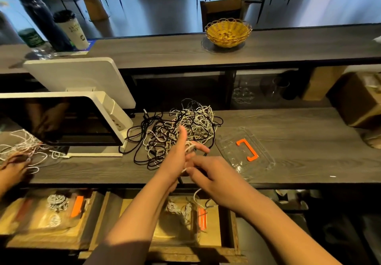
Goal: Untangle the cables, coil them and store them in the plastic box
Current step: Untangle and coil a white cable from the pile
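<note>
A tangled heap of black and white cables lies on the grey wooden counter. My left hand is raised in front of the heap, thumb up, with a white cable wound round its fingers. My right hand pinches the same white cable just below the left hand; a loose end hangs over the counter edge. A clear plastic lid with an orange handle lies flat to the right of the heap. Below the counter, a clear plastic box holds coiled white cables.
A white point-of-sale screen stands at the left. Another person's hand holds white cables at the far left. A second box with coils sits in the lower left drawer. A yellow basket is on the upper shelf, a cardboard box at the right.
</note>
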`<state>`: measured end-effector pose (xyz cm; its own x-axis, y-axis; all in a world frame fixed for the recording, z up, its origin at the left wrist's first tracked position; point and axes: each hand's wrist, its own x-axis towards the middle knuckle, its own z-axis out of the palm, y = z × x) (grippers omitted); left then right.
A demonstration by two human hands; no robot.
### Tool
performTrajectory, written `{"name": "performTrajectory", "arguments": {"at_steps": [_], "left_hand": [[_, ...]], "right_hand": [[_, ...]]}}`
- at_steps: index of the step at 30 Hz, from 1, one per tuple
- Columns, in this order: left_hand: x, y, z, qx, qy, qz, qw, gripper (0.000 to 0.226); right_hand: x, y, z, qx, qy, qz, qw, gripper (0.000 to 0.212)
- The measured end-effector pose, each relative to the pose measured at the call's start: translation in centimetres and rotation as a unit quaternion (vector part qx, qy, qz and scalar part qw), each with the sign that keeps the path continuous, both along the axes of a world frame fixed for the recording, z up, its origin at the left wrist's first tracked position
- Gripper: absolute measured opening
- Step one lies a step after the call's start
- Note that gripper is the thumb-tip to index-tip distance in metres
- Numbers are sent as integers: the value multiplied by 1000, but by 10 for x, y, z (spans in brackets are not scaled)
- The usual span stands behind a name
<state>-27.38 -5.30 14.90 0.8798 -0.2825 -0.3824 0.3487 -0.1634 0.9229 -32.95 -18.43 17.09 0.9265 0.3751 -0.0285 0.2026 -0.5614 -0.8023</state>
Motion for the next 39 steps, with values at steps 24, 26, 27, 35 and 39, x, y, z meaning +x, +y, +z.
{"name": "performTrajectory", "arguments": {"at_steps": [24, 26, 27, 35, 39], "left_hand": [[-9, -5, 30, 37, 58, -289, 955, 44], [-7, -3, 26, 6, 67, -244, 968, 47], [-5, -2, 24, 3, 65, -218, 974, 49], [1, 7, 14, -133, 79, -69, 986, 49], [2, 6, 16, -269, 113, 6, 957, 52]], "right_hand": [[28, -59, -7, 67, -77, -111, 989, 12], [32, -60, -9, 78, -68, -128, 986, 16], [33, -60, -10, 84, -65, -139, 985, 17], [33, -54, -19, 105, -22, -170, 980, 17], [32, -47, -23, 100, -4, -152, 983, 14]]}}
